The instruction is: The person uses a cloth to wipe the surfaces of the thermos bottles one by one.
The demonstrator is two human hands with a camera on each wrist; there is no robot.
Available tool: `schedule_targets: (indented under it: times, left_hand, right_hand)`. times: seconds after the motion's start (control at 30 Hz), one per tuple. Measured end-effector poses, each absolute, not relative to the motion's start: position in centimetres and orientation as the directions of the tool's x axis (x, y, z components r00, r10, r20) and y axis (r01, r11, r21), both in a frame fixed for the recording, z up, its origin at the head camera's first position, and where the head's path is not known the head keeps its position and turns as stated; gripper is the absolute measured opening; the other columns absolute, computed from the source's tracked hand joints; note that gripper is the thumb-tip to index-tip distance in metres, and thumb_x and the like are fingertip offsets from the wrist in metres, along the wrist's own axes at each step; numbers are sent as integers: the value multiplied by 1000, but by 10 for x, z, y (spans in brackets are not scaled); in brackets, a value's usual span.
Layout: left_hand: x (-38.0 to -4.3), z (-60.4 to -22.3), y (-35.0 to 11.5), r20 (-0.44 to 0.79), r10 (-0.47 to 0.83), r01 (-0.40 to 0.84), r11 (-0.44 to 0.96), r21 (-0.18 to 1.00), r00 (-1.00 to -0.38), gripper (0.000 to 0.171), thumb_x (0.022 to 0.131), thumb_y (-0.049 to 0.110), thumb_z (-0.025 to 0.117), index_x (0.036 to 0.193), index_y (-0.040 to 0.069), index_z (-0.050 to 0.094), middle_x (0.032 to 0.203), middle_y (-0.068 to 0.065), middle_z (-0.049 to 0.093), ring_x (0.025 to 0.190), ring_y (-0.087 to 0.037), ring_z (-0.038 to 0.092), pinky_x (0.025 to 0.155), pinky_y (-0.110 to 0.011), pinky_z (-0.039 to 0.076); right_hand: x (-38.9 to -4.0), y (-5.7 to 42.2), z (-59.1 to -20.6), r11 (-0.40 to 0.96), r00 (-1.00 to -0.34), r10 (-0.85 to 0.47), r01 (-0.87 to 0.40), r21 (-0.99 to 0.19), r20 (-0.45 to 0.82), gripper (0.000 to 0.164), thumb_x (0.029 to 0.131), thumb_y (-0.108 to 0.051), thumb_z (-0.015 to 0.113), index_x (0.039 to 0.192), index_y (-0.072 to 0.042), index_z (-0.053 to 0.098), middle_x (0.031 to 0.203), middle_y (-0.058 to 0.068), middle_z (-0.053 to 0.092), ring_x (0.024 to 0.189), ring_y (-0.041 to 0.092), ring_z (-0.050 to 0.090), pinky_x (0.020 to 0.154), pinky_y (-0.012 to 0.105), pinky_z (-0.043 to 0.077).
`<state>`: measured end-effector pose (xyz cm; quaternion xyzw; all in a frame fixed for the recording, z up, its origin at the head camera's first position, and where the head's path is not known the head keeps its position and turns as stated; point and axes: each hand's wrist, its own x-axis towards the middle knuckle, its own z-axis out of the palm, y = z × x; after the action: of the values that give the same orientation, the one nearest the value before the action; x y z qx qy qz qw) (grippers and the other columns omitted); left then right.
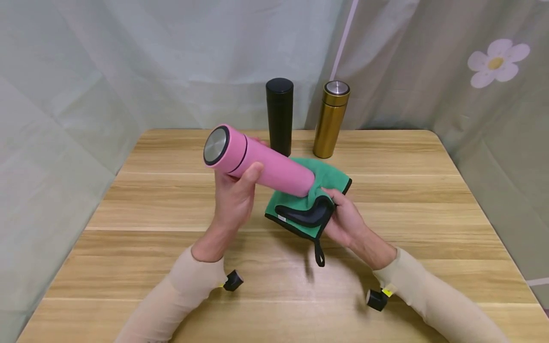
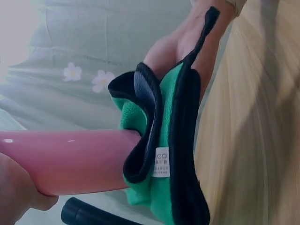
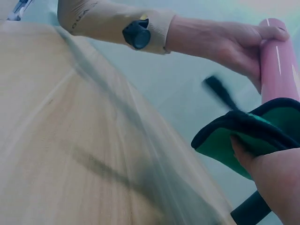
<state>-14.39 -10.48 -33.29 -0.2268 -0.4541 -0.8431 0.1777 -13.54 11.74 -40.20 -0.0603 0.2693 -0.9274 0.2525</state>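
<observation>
A pink thermos flask [image 1: 274, 164] with a steel-topped lid is tilted above the table, lid end up and to the left. My left hand [image 1: 236, 195] grips it just below the lid, thumb across the near side. Around its lower end lies a green cloth [image 1: 330, 176] with black edging, a dark underside and a hanging loop. The right hand [image 1: 347, 219] holds this cloth against the flask's base, thumb on top, other fingers hidden beneath. In the left wrist view the folded cloth [image 2: 164, 117] wraps the end of the pink flask [image 2: 79, 159], and a small white label shows.
Behind the hands, a black thermos flask [image 1: 279, 116] and a gold thermos flask [image 1: 331, 119] stand upright near the back edge of the wooden table [image 1: 141, 200]. A pale curtain [image 1: 193, 62] hangs beyond that edge. Small black cameras sit on both wrists.
</observation>
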Motion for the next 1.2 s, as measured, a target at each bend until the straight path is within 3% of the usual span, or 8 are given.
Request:
schedule_targets:
  times: [0.17, 0.33, 0.63, 0.8, 1.0, 1.2]
  left_hand:
    - [-149, -332, -106, 535, -120, 515, -504, 693, -836, 45, 85, -3, 68, 127, 8, 57, 118, -13, 63, 112, -31, 58, 103, -47, 50]
    - [-154, -331, -107, 516, -160, 520, -501, 692, -841, 44, 84, -7, 69, 125, 6, 58, 115, -14, 65, 107, -29, 61, 101, -44, 51]
    - [-168, -326, -121, 480, -239, 535, -427, 729, -844, 47, 85, -9, 71, 125, 8, 53, 109, -10, 64, 101, -24, 64, 95, -38, 54]
    - [-178, -324, -133, 461, -263, 527, -320, 787, -848, 53, 86, -5, 75, 130, 8, 49, 113, -10, 64, 104, -25, 63, 98, -39, 53]
    - [-197, -326, -148, 423, -277, 489, -242, 838, -862, 57, 87, 0, 78, 134, 9, 46, 118, -10, 62, 108, -27, 62, 101, -40, 50]
    - [-222, -325, -166, 359, -257, 413, -203, 888, -897, 64, 87, 1, 79, 139, 11, 43, 121, -10, 57, 111, -26, 58, 103, -41, 49]
  right_hand:
    - [-132, 119, -403, -723, -873, -487, 423, -547, -32, 22, 108, -4, 39, 95, -4, 56, 93, 1, 58, 86, 11, 61, 81, 23, 51]
    - [-131, 118, -404, -706, -874, -484, 418, -571, -41, 30, 109, -5, 36, 91, -4, 61, 90, 1, 60, 87, 12, 60, 80, 24, 52]
    - [-129, 124, -402, -704, -852, -523, 442, -556, -15, 24, 110, -10, 37, 98, -6, 58, 98, 2, 63, 99, 15, 64, 91, 27, 52]
    - [-125, 130, -397, -674, -844, -537, 445, -589, -23, 22, 109, -12, 40, 95, -8, 56, 97, 1, 63, 96, 14, 64, 90, 27, 52]
    - [-121, 138, -395, -616, -814, -576, 494, -614, -77, 11, 108, -12, 48, 102, -6, 56, 103, 1, 64, 100, 14, 64, 92, 28, 52]
    - [-119, 146, -398, -591, -780, -619, 540, -600, -91, 13, 109, -17, 47, 108, -6, 54, 109, 3, 65, 107, 16, 64, 97, 30, 52]
